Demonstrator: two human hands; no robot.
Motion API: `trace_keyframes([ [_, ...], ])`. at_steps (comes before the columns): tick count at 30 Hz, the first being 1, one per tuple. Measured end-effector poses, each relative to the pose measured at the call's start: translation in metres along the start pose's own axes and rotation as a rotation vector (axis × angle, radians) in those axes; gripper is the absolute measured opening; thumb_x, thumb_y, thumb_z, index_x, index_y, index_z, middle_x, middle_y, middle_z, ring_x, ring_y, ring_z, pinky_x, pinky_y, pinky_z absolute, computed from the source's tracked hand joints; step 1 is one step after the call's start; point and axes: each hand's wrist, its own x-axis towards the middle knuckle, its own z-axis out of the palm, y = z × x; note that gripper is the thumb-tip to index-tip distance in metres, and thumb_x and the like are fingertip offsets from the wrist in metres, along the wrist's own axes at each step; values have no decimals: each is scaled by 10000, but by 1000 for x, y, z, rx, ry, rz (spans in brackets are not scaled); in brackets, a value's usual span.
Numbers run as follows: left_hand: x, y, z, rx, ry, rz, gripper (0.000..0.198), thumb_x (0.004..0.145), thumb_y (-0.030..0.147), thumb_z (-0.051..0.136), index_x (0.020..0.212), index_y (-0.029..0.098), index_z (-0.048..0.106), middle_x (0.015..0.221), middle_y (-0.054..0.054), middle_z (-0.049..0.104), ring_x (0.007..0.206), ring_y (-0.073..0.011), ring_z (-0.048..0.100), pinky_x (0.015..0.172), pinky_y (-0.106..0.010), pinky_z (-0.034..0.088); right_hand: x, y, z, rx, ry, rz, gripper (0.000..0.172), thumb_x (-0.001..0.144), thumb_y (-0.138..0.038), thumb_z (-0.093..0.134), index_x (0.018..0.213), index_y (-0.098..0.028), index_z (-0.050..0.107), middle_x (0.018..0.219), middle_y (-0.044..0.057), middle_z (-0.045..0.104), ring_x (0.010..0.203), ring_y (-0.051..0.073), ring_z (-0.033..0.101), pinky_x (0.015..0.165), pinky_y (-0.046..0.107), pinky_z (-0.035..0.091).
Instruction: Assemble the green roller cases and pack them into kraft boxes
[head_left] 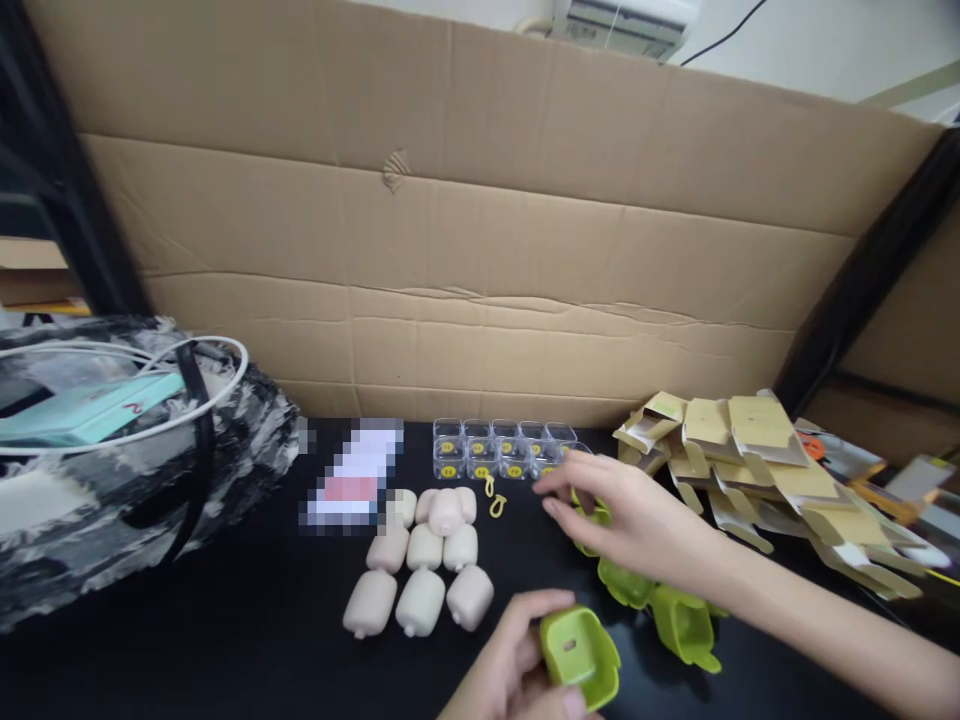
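My left hand [504, 665] is wrapped round a green plastic cup [570, 650] with a small slot in its base, its hollow side facing me. My right hand [630, 505] hovers over a row of similar green cups [686, 625] and hides part of them. Its fingers stretch left, slightly apart, and nothing shows in them. Two small yellow loops [496, 505] lie just left of its fingertips. Behind them stand clear plastic boxes [478, 450] with yellow round stickers. Several pale rounded blocks with small nubs [420, 603] lie to the left.
Flattened small cardboard boxes [742, 440] are piled at the right. A blurred-out flat item [352, 475] lies behind the pale blocks. At the left sits a grey-black frayed fabric bundle [247, 430] with a white cable [225, 345]. A tall cardboard sheet [480, 250] closes off the back of the black table [262, 640].
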Motion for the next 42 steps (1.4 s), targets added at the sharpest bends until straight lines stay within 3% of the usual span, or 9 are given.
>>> trace_keyframes([
  [5,-1,1,3,57,-56,-20,453,703,301,798,1106,253,594,1097,-48,704,1040,-224,657,921,-394,463,50,12,42,-83,-158,103,154,862,-285,622,928,-149,651,937,67,661,849,201,633,782,378,501],
  [11,-6,4,6,2,-42,-36,575,705,317,798,1197,232,514,1069,-64,712,1001,-230,674,890,-404,488,54,14,62,70,-185,148,216,912,-320,575,1039,-148,607,1047,55,628,898,185,623,786,392,519],
  [17,-4,6,4,63,-28,-90,502,666,303,826,1103,217,593,1035,-30,680,869,-163,675,784,-310,502,24,15,40,494,-36,112,161,856,-288,623,905,-147,563,765,4,652,690,120,639,632,248,533],
  [20,-2,9,5,63,-35,-63,505,682,314,814,1127,232,590,1035,-23,684,844,-141,672,775,-292,489,-5,12,23,662,57,100,245,875,-342,580,1031,-157,545,795,13,659,668,113,642,624,245,542],
  [26,2,22,12,85,10,-155,414,702,332,797,1054,159,665,942,-41,707,831,-141,663,766,-275,484,-59,8,18,976,197,237,190,809,-327,685,937,-191,650,809,39,723,706,146,689,653,248,565],
  [29,3,24,13,35,27,-162,417,710,343,788,1057,146,666,898,-38,693,772,-129,655,702,-257,499,-72,6,22,818,324,140,96,825,-212,668,919,-220,649,844,24,727,750,147,693,680,238,563],
  [32,4,21,12,14,23,-144,417,712,363,783,1056,155,675,853,-30,681,730,-122,642,615,-224,505,-77,2,21,515,371,-170,168,844,-89,614,956,-214,624,856,26,723,791,146,681,700,246,545],
  [36,5,18,11,36,38,-124,362,734,336,771,1053,185,689,849,-24,697,741,-117,651,596,-200,510,-80,-4,23,73,394,-454,179,954,-136,469,1015,-161,635,901,52,744,720,136,660,659,266,493],
  [42,4,15,14,87,82,-62,382,689,341,804,1011,170,691,806,-13,712,711,-105,652,604,-202,509,-82,-10,38,-286,366,-513,547,995,-57,159,818,-165,665,846,13,748,657,124,633,693,284,439],
])
